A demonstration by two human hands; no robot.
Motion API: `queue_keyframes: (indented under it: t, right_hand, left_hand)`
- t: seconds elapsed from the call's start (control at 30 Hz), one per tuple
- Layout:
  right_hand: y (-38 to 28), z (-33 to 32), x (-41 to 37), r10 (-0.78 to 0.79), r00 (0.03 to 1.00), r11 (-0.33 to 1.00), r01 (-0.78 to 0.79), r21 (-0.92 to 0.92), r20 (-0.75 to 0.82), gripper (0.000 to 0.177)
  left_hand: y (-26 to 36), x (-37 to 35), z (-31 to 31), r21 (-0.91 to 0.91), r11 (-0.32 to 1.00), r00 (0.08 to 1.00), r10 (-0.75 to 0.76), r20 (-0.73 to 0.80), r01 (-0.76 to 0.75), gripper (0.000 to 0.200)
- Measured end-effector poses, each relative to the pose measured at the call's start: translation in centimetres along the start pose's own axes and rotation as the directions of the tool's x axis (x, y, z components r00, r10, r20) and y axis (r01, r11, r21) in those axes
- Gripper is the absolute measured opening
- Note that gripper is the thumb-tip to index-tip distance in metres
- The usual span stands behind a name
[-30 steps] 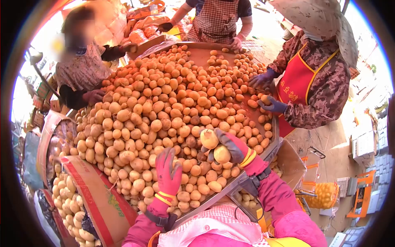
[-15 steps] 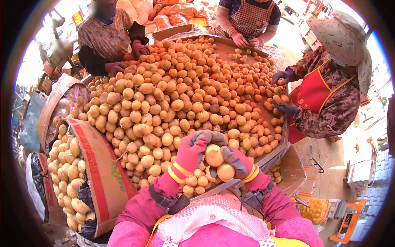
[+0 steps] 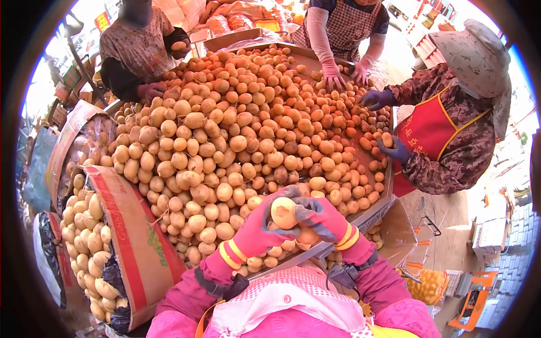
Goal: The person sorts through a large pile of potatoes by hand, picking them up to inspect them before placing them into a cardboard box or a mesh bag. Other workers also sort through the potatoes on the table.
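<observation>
A pale round potato (image 3: 283, 213) sits between my two gloved hands at the near edge of the potato heap (image 3: 225, 143). My left hand (image 3: 264, 222), in a pink glove with a dark grey palm, curls its fingers round the potato's far and left sides. From the other side, my right hand (image 3: 327, 218), in a matching glove, has its fingers bent against the same potato. A second potato (image 3: 307, 236) shows just beneath my right hand, partly covered by its fingers. Smaller potatoes lie close below both hands.
A large cardboard box of potatoes (image 3: 132, 242) stands at the left. The table's metal rim (image 3: 369, 214) runs along the near right. Three people work around the heap; a gloved hand (image 3: 394, 149) at the right holds a potato. An orange frame (image 3: 473, 301) stands lower right.
My hands have drawn together round the upper potato, which has shifted slightly left. The lower potato is now more covered. The person at the back has reached down to the potatoes with both hands.
</observation>
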State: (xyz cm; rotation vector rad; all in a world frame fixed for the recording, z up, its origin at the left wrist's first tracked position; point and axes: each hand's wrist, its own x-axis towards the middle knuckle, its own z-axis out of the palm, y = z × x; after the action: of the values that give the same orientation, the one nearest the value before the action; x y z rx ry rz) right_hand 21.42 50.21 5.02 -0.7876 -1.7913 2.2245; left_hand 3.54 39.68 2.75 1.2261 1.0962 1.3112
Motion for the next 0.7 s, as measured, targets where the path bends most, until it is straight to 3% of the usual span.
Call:
queue_keyframes:
  t: [0.03, 0.1, 0.13, 0.17, 0.2, 0.27, 0.37, 0.4, 0.47, 0.53, 0.57, 0.6, 0.67, 0.7]
  right_hand:
    - [0.9, -0.5, 0.2, 0.004, 1.000, 1.000, -0.004, 0.001, 0.001, 0.050]
    - [2.5, -1.2, 0.9, -0.261, 0.965, 0.894, 0.249, -0.373, 0.021, 0.057]
    - [3.1, -1.2, 0.8, -0.256, 0.967, 0.897, 0.243, -0.368, 0.013, 0.057]
    - [1.7, -0.3, 0.7, -0.037, 0.998, 0.975, 0.046, 0.218, -0.045, 0.063]
    - [1.2, 0.2, 0.3, 0.176, 0.984, 0.668, -0.137, 0.731, 0.024, 0.070]
    - [3.3, -1.3, 0.3, 0.062, 0.989, 0.417, -0.149, 0.897, 0.135, 0.089]
    - [3.5, -1.3, -0.2, -0.064, 0.990, 0.389, -0.093, 0.916, 0.128, 0.095]
    - [2.8, -1.1, -0.6, -0.112, 0.985, 0.375, -0.079, 0.923, 0.130, 0.084]
    - [2.3, -0.7, -1.6, -0.163, 0.979, 0.355, -0.054, 0.933, 0.119, 0.075]
    - [2.6, -0.4, -2.8, -0.104, 0.989, 0.678, 0.146, 0.720, -0.103, 0.064]
    - [3.0, -1.3, -3.6, -0.033, 0.997, 0.607, 0.074, 0.791, -0.068, 0.072]
    - [4.4, -1.6, -4.1, -0.056, 0.989, 0.594, 0.143, 0.791, -0.137, 0.063]
    - [5.5, -3.1, -6.4, 0.029, 0.963, 0.629, 0.191, 0.754, -0.268, 0.053]
    - [6.2, -3.9, -7.8, 0.056, 0.920, 0.726, 0.229, 0.649, -0.388, 0.045]
  left_hand:
    - [-0.1, -0.1, 0.1, -0.090, 0.994, 0.997, -0.070, -0.018, 0.068, 0.082]
    - [-0.1, 0.0, -0.3, -0.143, 0.988, 0.996, -0.064, -0.055, 0.056, 0.081]
    - [-0.1, 0.2, -0.7, -0.195, 0.980, 0.995, -0.058, -0.087, 0.040, 0.079]
    - [-0.1, 0.2, -0.9, -0.249, 0.968, 0.992, -0.058, -0.116, 0.027, 0.077]
    - [-0.3, -0.1, -0.9, -0.303, 0.953, 0.988, -0.062, -0.143, 0.016, 0.076]
    - [-1.6, -0.2, -1.7, -0.295, 0.954, 0.973, -0.110, -0.205, 0.046, 0.074]
    - [-2.4, -0.9, -2.0, -0.388, 0.918, 0.972, -0.160, -0.172, 0.082, 0.071]
    - [-2.1, -0.9, -1.9, -0.452, 0.886, 0.969, -0.195, -0.150, 0.108, 0.070]
    - [-1.6, -0.4, -1.0, -0.339, 0.929, 0.951, -0.231, -0.208, 0.151, 0.070]
    - [-1.3, 0.0, -0.5, -0.205, 0.969, 0.956, -0.184, -0.228, 0.138, 0.071]
    - [-1.0, 0.0, 0.0, -0.200, 0.969, 0.956, -0.187, -0.226, 0.142, 0.071]
    - [-0.7, 0.1, 0.6, -0.229, 0.960, 0.955, -0.209, -0.209, 0.160, 0.075]
    - [-0.4, 0.0, 0.9, -0.253, 0.950, 0.953, -0.234, -0.194, 0.182, 0.078]
    - [-0.4, 0.0, 1.0, -0.253, 0.953, 0.962, -0.212, -0.172, 0.165, 0.078]
